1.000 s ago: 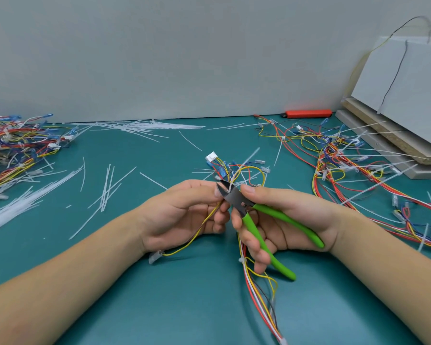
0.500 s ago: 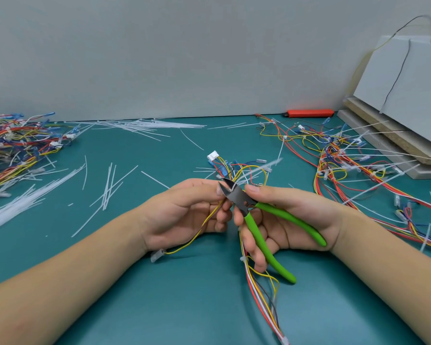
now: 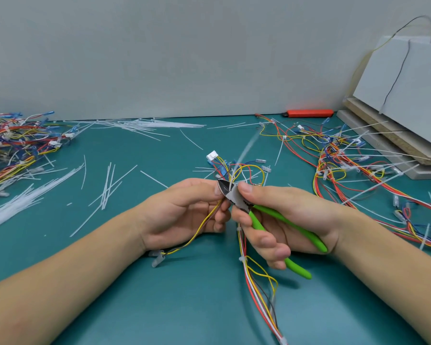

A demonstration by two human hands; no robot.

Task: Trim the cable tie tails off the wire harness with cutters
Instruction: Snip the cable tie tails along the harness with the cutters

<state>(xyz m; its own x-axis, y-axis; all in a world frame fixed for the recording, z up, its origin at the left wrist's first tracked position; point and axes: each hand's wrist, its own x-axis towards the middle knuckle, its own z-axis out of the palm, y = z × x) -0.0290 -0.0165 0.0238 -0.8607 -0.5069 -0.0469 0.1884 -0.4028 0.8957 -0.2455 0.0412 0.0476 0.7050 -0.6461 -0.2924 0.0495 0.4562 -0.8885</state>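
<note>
My left hand [image 3: 184, 207] grips a bundle of the wire harness [image 3: 256, 275], whose red, white and yellow wires trail toward the near edge and fan out behind my fingers to a white connector [image 3: 212, 155]. My right hand [image 3: 284, 220] holds the green-handled cutters [image 3: 266, 220], thumb on the head, fingers curled round the handles. The steel jaws [image 3: 225, 189] sit against the bundle at my left fingertips. A white cable tie tail [image 3: 246, 149], blurred, rises up and right from the jaws.
A heap of harnesses with untrimmed ties [image 3: 358, 165] lies at the right, another heap [image 3: 13, 145] at far left. Cut white tails [image 3: 105, 188] litter the teal table [image 3: 159, 307]. A red tool [image 3: 309, 112] lies by the wall; stacked boards [image 3: 388, 130] stand at right.
The tie tail at the jaws has swung from lying low to pointing up and right, blurred in motion. Both hands stay nearly where they were.
</note>
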